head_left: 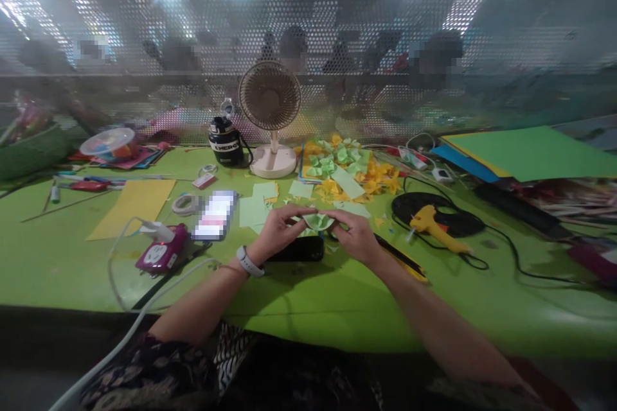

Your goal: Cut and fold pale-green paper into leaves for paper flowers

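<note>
My left hand point(278, 228) and my right hand point(354, 236) meet over the green table point(308, 308), both pinching a small folded piece of light green paper point(318, 221) between their fingertips. A white watch is on my left wrist. A black flat object point(299, 248) lies on the table just under the hands. Loose light green paper squares point(254, 210) lie just beyond my left hand. A heap of folded green and yellow paper pieces point(349, 170) sits further back.
A small desk fan point(270, 115) and a black jug point(225, 141) stand behind. A yellow glue gun point(434, 226) rests on a black pad at right. Phone point(214, 213), tape roll point(186, 204), pink charger point(161, 252), yellow sheet point(132, 204) lie at left. Coloured card stacks point(525, 154) lie far right. A perforated screen backs the table; people sit beyond.
</note>
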The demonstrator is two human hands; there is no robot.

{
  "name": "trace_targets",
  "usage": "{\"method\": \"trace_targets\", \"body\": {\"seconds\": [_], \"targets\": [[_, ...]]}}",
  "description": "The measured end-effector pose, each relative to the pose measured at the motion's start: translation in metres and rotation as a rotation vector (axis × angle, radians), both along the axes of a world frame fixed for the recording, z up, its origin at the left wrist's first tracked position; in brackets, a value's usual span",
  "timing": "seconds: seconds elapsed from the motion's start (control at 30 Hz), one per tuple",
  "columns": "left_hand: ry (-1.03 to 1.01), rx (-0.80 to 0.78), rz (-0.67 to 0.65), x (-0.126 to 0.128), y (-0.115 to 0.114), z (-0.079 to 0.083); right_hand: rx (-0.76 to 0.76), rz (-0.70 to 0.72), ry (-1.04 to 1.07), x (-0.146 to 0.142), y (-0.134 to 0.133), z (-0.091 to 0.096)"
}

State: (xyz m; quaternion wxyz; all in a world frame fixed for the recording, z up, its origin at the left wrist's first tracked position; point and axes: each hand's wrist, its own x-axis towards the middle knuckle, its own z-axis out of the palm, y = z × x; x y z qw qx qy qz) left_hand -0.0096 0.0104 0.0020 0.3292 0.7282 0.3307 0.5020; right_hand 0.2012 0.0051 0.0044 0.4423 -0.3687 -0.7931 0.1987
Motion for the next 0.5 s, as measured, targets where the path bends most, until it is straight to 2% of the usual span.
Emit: {"method": "trace_targets", "body": {"seconds": [0.1, 0.2, 0.5], "targets": [[0.128, 0.234, 0.046, -0.0009, 0.0025, -0.006, 0.146, -0.048, -0.14, 0.0006, 0.0, -0.0038], [0.199, 0.369, 0.092, -0.0019, 0.0032, -0.0102, 0.276, -0.087, -0.239, 0.0017, 0.0021, -0.0079], [0.506, 0.527, 0.202, -0.0036, -0.004, -0.0058, 0.408, -0.123, -0.32, -0.0015, 0.0005, -0.0079]]}}
